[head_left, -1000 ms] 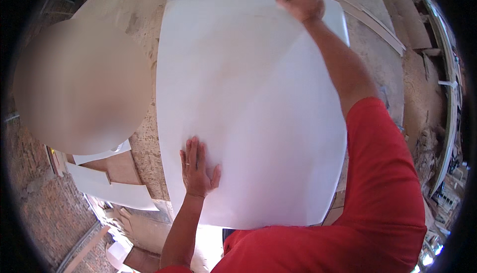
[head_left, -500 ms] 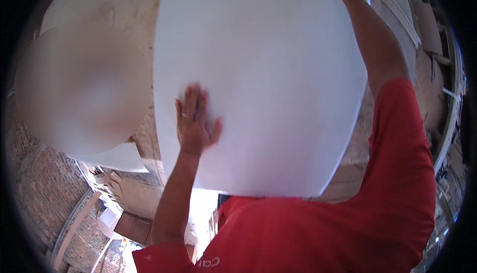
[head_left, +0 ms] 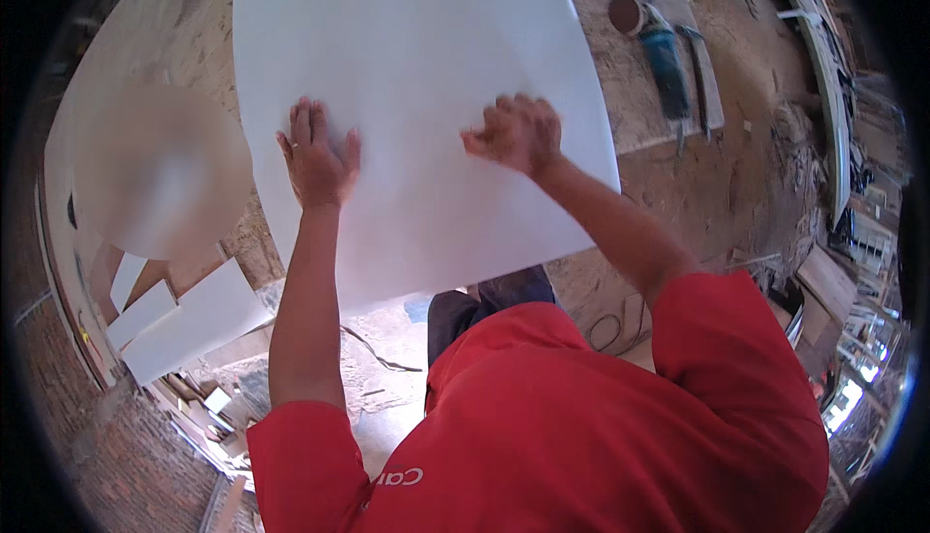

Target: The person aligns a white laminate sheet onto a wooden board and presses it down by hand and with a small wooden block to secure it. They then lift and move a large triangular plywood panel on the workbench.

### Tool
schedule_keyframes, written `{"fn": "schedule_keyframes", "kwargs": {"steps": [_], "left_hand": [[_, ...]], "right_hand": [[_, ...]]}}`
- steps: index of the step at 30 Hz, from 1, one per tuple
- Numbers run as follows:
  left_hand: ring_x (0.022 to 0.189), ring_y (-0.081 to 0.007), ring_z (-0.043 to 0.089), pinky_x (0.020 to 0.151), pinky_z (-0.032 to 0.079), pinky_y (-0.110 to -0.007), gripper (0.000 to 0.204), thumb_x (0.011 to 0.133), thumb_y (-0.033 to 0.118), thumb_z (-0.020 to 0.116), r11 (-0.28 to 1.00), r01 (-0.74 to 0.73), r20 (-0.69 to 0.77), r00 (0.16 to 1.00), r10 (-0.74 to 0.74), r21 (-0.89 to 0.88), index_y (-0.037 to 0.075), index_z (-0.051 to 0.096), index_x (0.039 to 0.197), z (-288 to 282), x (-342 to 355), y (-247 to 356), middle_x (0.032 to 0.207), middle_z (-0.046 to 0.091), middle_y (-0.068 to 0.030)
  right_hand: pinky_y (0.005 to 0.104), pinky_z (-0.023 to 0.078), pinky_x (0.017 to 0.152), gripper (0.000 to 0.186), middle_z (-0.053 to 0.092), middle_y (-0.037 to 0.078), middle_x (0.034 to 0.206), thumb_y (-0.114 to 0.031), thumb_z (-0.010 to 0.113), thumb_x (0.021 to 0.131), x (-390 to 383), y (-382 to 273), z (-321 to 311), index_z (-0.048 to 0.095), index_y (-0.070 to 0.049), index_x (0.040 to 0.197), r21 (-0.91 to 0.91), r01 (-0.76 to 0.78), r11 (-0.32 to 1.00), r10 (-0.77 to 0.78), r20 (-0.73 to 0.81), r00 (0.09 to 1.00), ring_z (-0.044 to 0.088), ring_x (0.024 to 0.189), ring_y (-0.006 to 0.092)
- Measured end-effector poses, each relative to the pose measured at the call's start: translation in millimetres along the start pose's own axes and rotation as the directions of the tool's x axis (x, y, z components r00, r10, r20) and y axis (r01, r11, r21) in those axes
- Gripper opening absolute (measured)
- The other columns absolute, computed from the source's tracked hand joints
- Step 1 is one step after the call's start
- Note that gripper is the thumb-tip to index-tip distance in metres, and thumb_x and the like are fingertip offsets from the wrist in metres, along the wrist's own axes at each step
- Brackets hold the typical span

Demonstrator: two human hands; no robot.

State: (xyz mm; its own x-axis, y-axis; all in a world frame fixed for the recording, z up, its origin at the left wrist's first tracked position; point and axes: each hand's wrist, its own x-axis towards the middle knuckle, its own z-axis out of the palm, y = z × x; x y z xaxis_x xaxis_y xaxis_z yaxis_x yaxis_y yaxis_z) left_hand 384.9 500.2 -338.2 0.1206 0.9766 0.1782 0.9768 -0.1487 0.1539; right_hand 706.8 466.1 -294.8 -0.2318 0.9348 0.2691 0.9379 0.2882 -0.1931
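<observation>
While left hand lies flat, open on white board, right hand curls, gripping nothing.

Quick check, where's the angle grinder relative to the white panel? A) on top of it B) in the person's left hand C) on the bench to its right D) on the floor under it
C: the angle grinder lies on the workbench right of the white panel, untouched by either hand.

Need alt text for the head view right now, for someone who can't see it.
Both hands press on a large white panel lying on a chipboard bench: left hand flat, right hand curled. An angle grinder lies beyond the panel's right edge.
</observation>
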Motion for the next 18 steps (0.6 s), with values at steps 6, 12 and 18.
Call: {"fn": "schedule_keyframes", "kwargs": {"steps": [6,12,18], "left_hand": [[0.155,-0.0271,0.028,0.127,0.017,-0.055,0.073,0.098,0.052,0.055,0.999,0.0,0.015,1.0,-0.001,0.034,0.006,0.045,0.155,-1.6,0.8,3.6,0.165,0.034,-0.0104],[0.156,-0.027,0.027,0.128,0.017,-0.054,0.074,0.098,0.052,0.054,1.0,0.002,0.017,1.0,-0.002,0.028,0.006,0.043,0.155,-5.5,2.7,5.4,0.165,0.034,-0.0118],[0.156,-0.0288,0.026,0.128,0.015,-0.054,0.074,0.097,0.047,0.057,1.0,0.013,0.037,0.999,-0.013,0.003,0.004,0.041,0.156,-4.7,-2.2,4.0,0.166,0.032,-0.0124]], "right_hand": [[0.0398,0.039,0.055,0.046,0.048,0.001,0.062,-0.045,0.083,0.066,-166.5,-45.1,-49.7,0.048,-0.017,0.055,0.002,0.028,1.0,-0.028,-0.052,0.998,0.054,0.059,0.0214],[0.0397,0.042,0.055,0.044,0.051,0.0,0.062,-0.046,0.083,0.066,-196.0,-38.5,-84.7,0.051,-0.018,0.055,-0.025,-0.182,0.983,0.18,-0.084,0.98,0.057,0.06,0.02],[0.0389,0.042,0.056,0.046,0.051,0.001,0.061,-0.049,0.08,0.069,-99.9,0.8,-38.8,0.051,-0.018,0.052,-0.065,-0.091,0.994,0.083,-0.118,0.989,0.057,0.06,0.0207]]}}
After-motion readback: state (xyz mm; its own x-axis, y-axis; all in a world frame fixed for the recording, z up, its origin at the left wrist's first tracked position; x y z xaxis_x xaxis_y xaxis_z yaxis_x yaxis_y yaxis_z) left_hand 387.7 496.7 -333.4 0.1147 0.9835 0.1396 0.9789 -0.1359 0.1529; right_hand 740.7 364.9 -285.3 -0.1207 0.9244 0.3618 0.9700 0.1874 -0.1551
